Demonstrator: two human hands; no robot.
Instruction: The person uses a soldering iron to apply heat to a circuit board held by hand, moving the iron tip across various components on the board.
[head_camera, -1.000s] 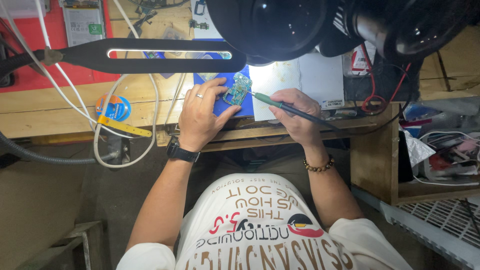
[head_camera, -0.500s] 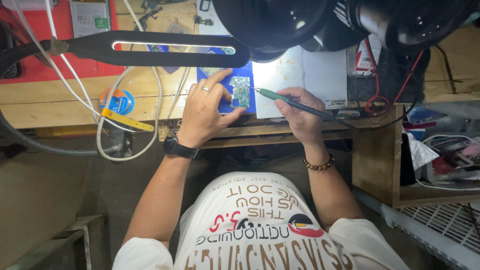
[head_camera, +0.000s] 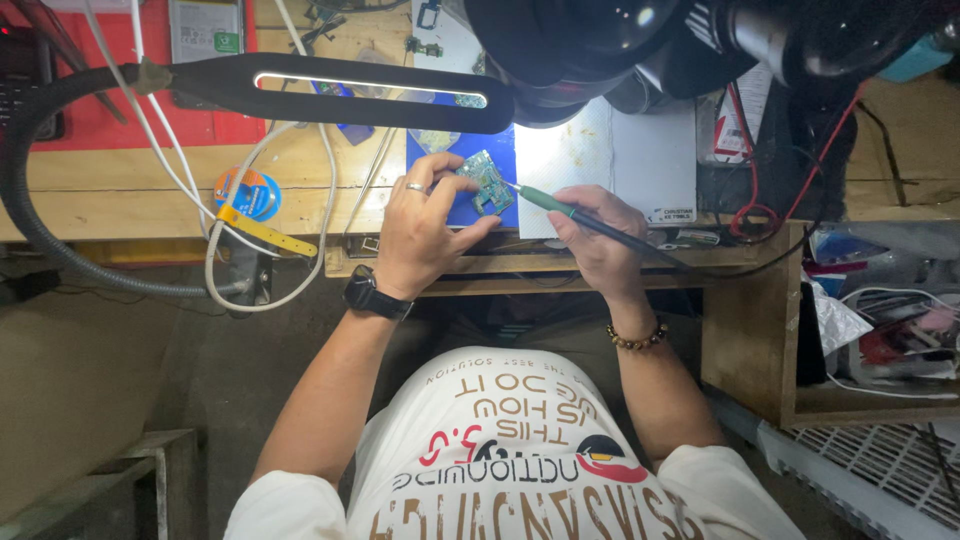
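My left hand (head_camera: 428, 232), with a ring and a black wristwatch, holds a small green circuit board (head_camera: 488, 181) tilted over a blue mat (head_camera: 462, 205). My right hand (head_camera: 597, 237), with a bead bracelet at the wrist, grips a green-handled soldering iron (head_camera: 560, 207). Its tip touches the right edge of the board. A black lamp bar (head_camera: 340, 95) with a lit strip hangs just above the board.
A wooden bench (head_camera: 120, 190) carries a white mat (head_camera: 620, 160), a blue solder spool (head_camera: 248, 192), white cables (head_camera: 230, 200) and a red mat (head_camera: 120, 110). A large black microscope head (head_camera: 640, 40) overhangs the top. An open side shelf (head_camera: 880, 330) at right holds clutter.
The view has shifted slightly lower. Both hands keep their hold; the iron's tip has stayed at the board's right edge.
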